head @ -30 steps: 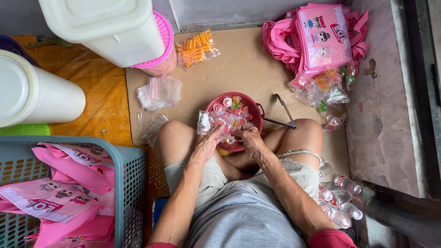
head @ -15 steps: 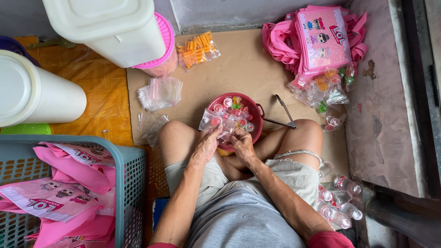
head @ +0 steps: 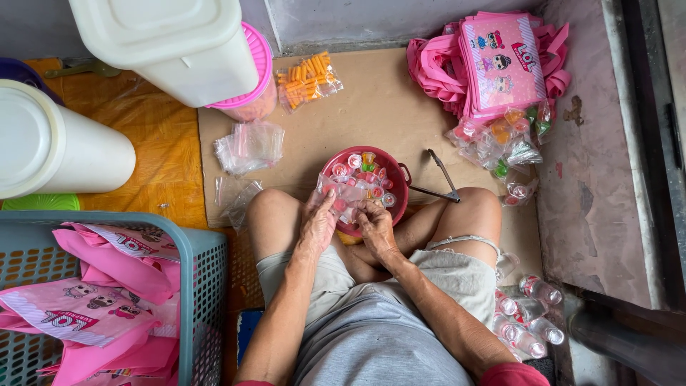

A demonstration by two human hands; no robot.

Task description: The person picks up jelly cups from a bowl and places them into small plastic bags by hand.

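Note:
I sit cross-legged on the floor with a red bowl (head: 397, 179) of small coloured jelly cups between my knees. My left hand (head: 319, 223) holds a small clear plastic bag (head: 337, 194) with a few jelly cups inside, over the bowl's near edge. My right hand (head: 374, 223) pinches at the mouth of the same bag, fingers closed on it or on a cup; which one is hidden.
A metal tong (head: 443, 179) lies right of the bowl. Empty clear bags (head: 250, 146) and a packet of orange snacks (head: 309, 80) lie on brown paper (head: 379, 107). Pink printed bags (head: 500, 61), filled bags (head: 500, 146), small bottles (head: 529, 314), a basket (head: 204, 286), white containers (head: 164, 43).
My right hand has come in from the right side of the bowl to the bag's mouth beside my left hand. The left hand has stayed on the bag.

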